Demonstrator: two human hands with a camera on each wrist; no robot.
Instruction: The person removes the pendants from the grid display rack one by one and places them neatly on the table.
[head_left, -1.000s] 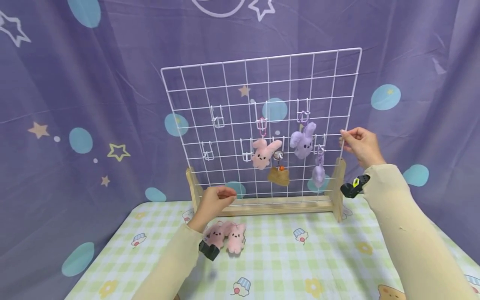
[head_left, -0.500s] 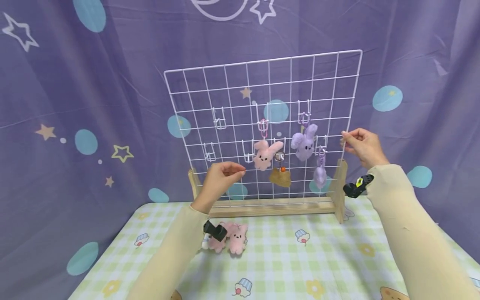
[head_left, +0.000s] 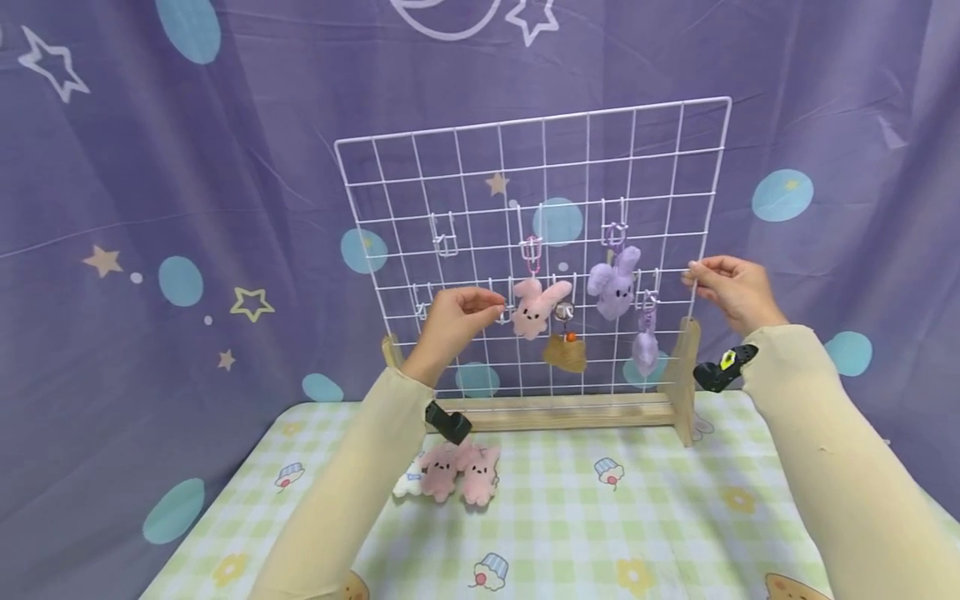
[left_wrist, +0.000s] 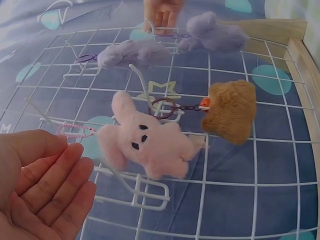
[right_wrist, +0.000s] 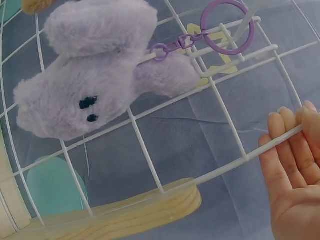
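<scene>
My left hand [head_left: 457,321] is just left of a pink plush bunny keychain [head_left: 532,312], its thumb and forefinger tips together and nothing seen between them. In the left wrist view, those fingertips overlap the end of the bunny's pink bead chain [left_wrist: 75,127], which hangs on the white wire grid rack [head_left: 543,119]. My right hand [head_left: 738,287] pinches the rack's right side wire. Beside it hang two purple plush keychains, a bunny [head_left: 615,292] with a purple ring [right_wrist: 204,30] and a lower one [head_left: 645,350]. A brown plush keychain [head_left: 566,354] hangs mid-rack.
Two pink plush bunnies [head_left: 478,477] lie on the checked tablecloth [head_left: 555,517] in front of the rack, with a white plush [head_left: 408,482] at their left. Bare hooks [head_left: 445,244] are on the rack's left part. A wooden base [head_left: 570,412] holds the grid; a purple curtain hangs behind.
My left hand has risen from low in front of the rack up and rightward, close to the pink bunny keychain. My right hand keeps its grip on the side wire.
</scene>
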